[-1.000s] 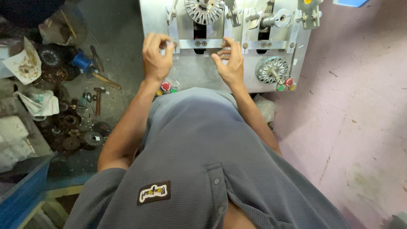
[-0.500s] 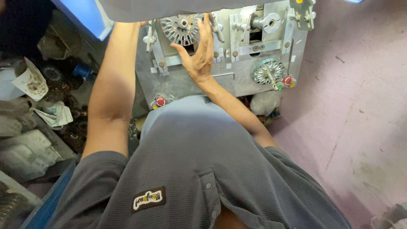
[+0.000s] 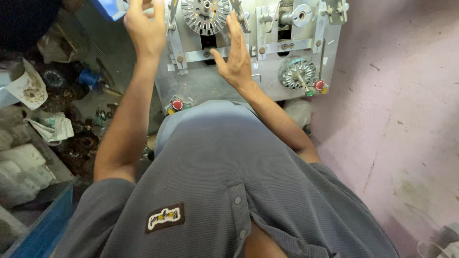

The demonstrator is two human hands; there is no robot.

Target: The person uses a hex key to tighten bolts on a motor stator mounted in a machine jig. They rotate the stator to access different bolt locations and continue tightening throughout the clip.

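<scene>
A grey metal machine panel (image 3: 224,79) stands in front of me with two slotted round steel cores, one at the top middle (image 3: 206,15) and one at the lower right (image 3: 296,72). My right hand (image 3: 235,56) is spread flat against the panel just right of and below the top core, fingers apart, holding nothing. My left hand (image 3: 144,29) is raised at the panel's upper left edge, next to a blue bin corner (image 3: 109,7); its fingertips run out of view. Red push buttons sit at the panel's lower left (image 3: 177,104) and lower right (image 3: 319,85).
To the left lies a cluttered heap of dark metal parts (image 3: 71,138), crumpled paper and rags (image 3: 50,128), and a blue cap (image 3: 88,76). A blue crate edge (image 3: 43,229) is at the bottom left. A pink floor (image 3: 397,124) stretches to the right.
My left hand has come back into view at the panel's upper left. My right hand has slid down and right from the top core, fingers now spread. The view has shifted.
</scene>
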